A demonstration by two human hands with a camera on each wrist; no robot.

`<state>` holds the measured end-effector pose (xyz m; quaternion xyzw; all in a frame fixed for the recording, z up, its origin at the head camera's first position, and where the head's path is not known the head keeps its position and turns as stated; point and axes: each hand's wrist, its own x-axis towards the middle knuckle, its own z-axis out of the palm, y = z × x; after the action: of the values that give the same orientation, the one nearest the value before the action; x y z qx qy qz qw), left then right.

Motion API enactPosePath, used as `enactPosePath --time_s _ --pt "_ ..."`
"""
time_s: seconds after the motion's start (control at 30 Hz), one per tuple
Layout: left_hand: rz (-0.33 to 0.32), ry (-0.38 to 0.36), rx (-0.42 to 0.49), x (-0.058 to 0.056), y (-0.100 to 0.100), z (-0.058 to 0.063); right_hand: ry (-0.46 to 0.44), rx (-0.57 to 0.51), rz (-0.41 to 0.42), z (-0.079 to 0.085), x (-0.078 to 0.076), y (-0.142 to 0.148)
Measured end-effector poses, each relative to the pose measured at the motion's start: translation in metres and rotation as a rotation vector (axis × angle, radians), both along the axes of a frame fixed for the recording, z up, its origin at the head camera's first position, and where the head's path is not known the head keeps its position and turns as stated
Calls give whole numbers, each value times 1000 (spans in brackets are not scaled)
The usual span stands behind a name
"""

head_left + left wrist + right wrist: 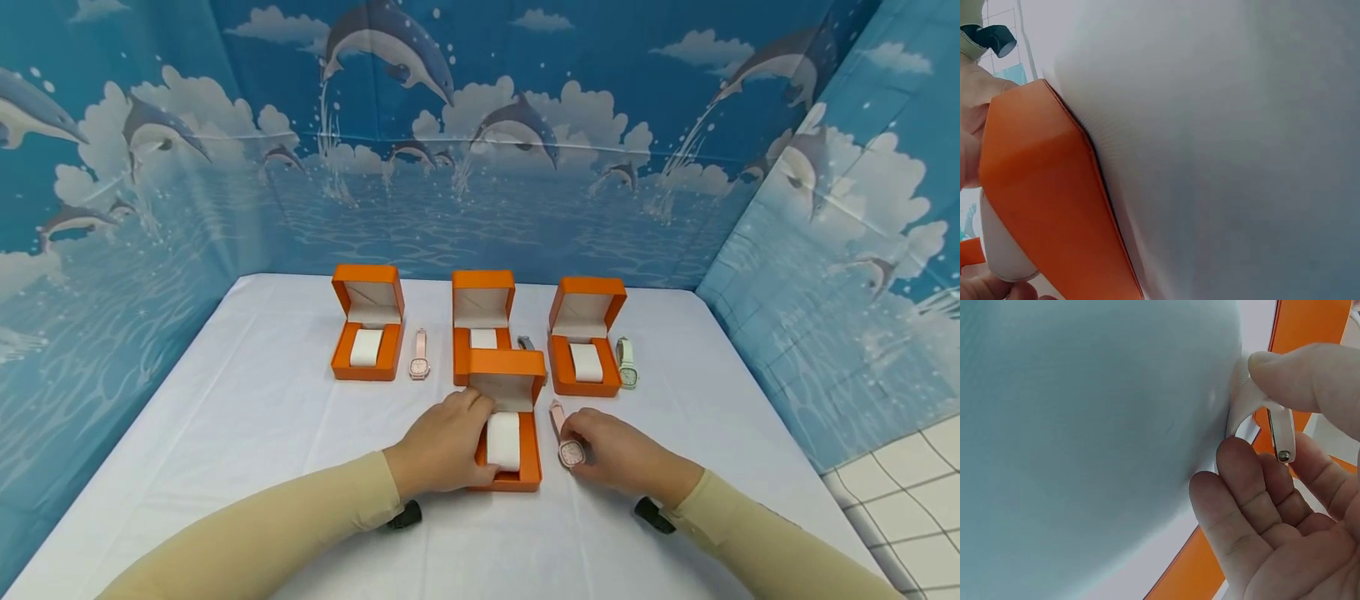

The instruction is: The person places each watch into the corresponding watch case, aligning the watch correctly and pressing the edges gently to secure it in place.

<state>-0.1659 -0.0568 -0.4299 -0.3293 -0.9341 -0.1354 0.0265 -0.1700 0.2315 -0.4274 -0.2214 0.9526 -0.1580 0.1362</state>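
Observation:
My left hand [446, 442] grips the left side of the nearest open orange watch box [528, 458], thumb at its front edge and fingers near the raised lid. A white cushion [503, 442] sits inside. In the left wrist view the box's orange side [1041, 162] fills the left part, with the cushion [1007, 250] showing beyond. Right of that box, my right hand [618, 450] pinches a pink wristwatch [572, 453] lying on the cloth, its strap pointing away. In the right wrist view, thumb and fingers are around the watch's pale strap [1282, 431].
Behind stand more open orange boxes with white cushions: left [367, 350], middle [483, 300] and right [587, 362]. A pink watch [420, 354], a partly hidden grey watch [526, 342] and a pale green watch [627, 362] lie beside them. A dolphin-print curtain [480, 217] encloses the white-covered table [285, 400].

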Motion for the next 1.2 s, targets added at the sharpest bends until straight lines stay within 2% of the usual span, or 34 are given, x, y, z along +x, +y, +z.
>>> enactPosePath --time_s 0.17,0.43,0.67,0.9,1.2 --pt "-2 -1 42 1 -3 2 11 -25 11 1 1 2" --pt "6 -53 91 2 -5 4 31 -79 30 5 1 4" --pt "-3 -85 137 6 -8 12 81 -132 33 12 5 7" --pt "-19 -112 235 9 -13 27 140 -156 1 34 14 7" --pt "-87 -63 386 11 -15 44 285 -203 -34 68 23 11"
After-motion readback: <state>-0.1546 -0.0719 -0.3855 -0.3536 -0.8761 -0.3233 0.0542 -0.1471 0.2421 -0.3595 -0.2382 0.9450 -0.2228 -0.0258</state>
